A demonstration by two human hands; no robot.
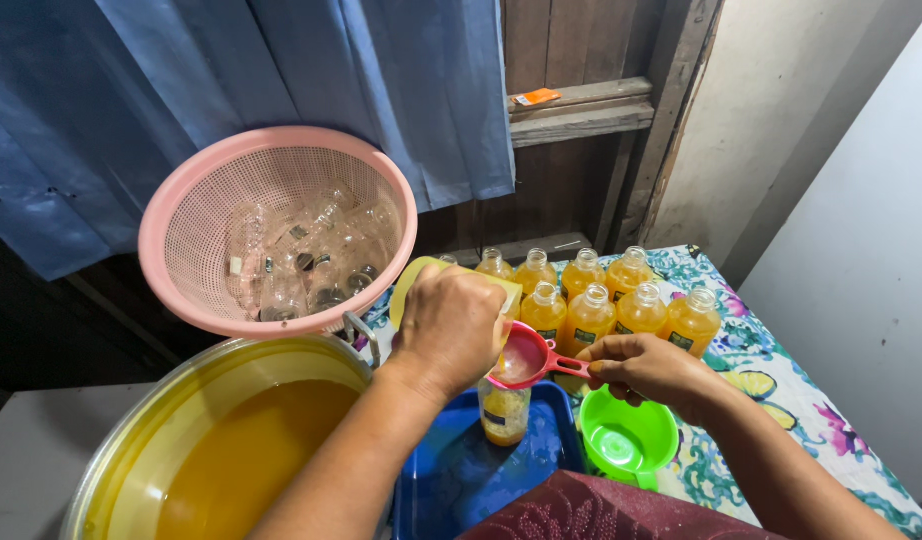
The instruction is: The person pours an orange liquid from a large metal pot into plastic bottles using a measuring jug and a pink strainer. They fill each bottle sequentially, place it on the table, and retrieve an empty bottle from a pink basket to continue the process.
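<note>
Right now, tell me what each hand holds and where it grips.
Left hand wraps the side of a pale yellow plastic cup. Right hand pinches the handle of a small red plastic funnel.

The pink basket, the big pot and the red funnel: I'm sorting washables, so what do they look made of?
Pink basket: matte moulded plastic, going by its fine mesh wall. Big pot: probably metal, its rim shiny. Red funnel, held by the right hand: glossy, slightly translucent plastic.
</note>
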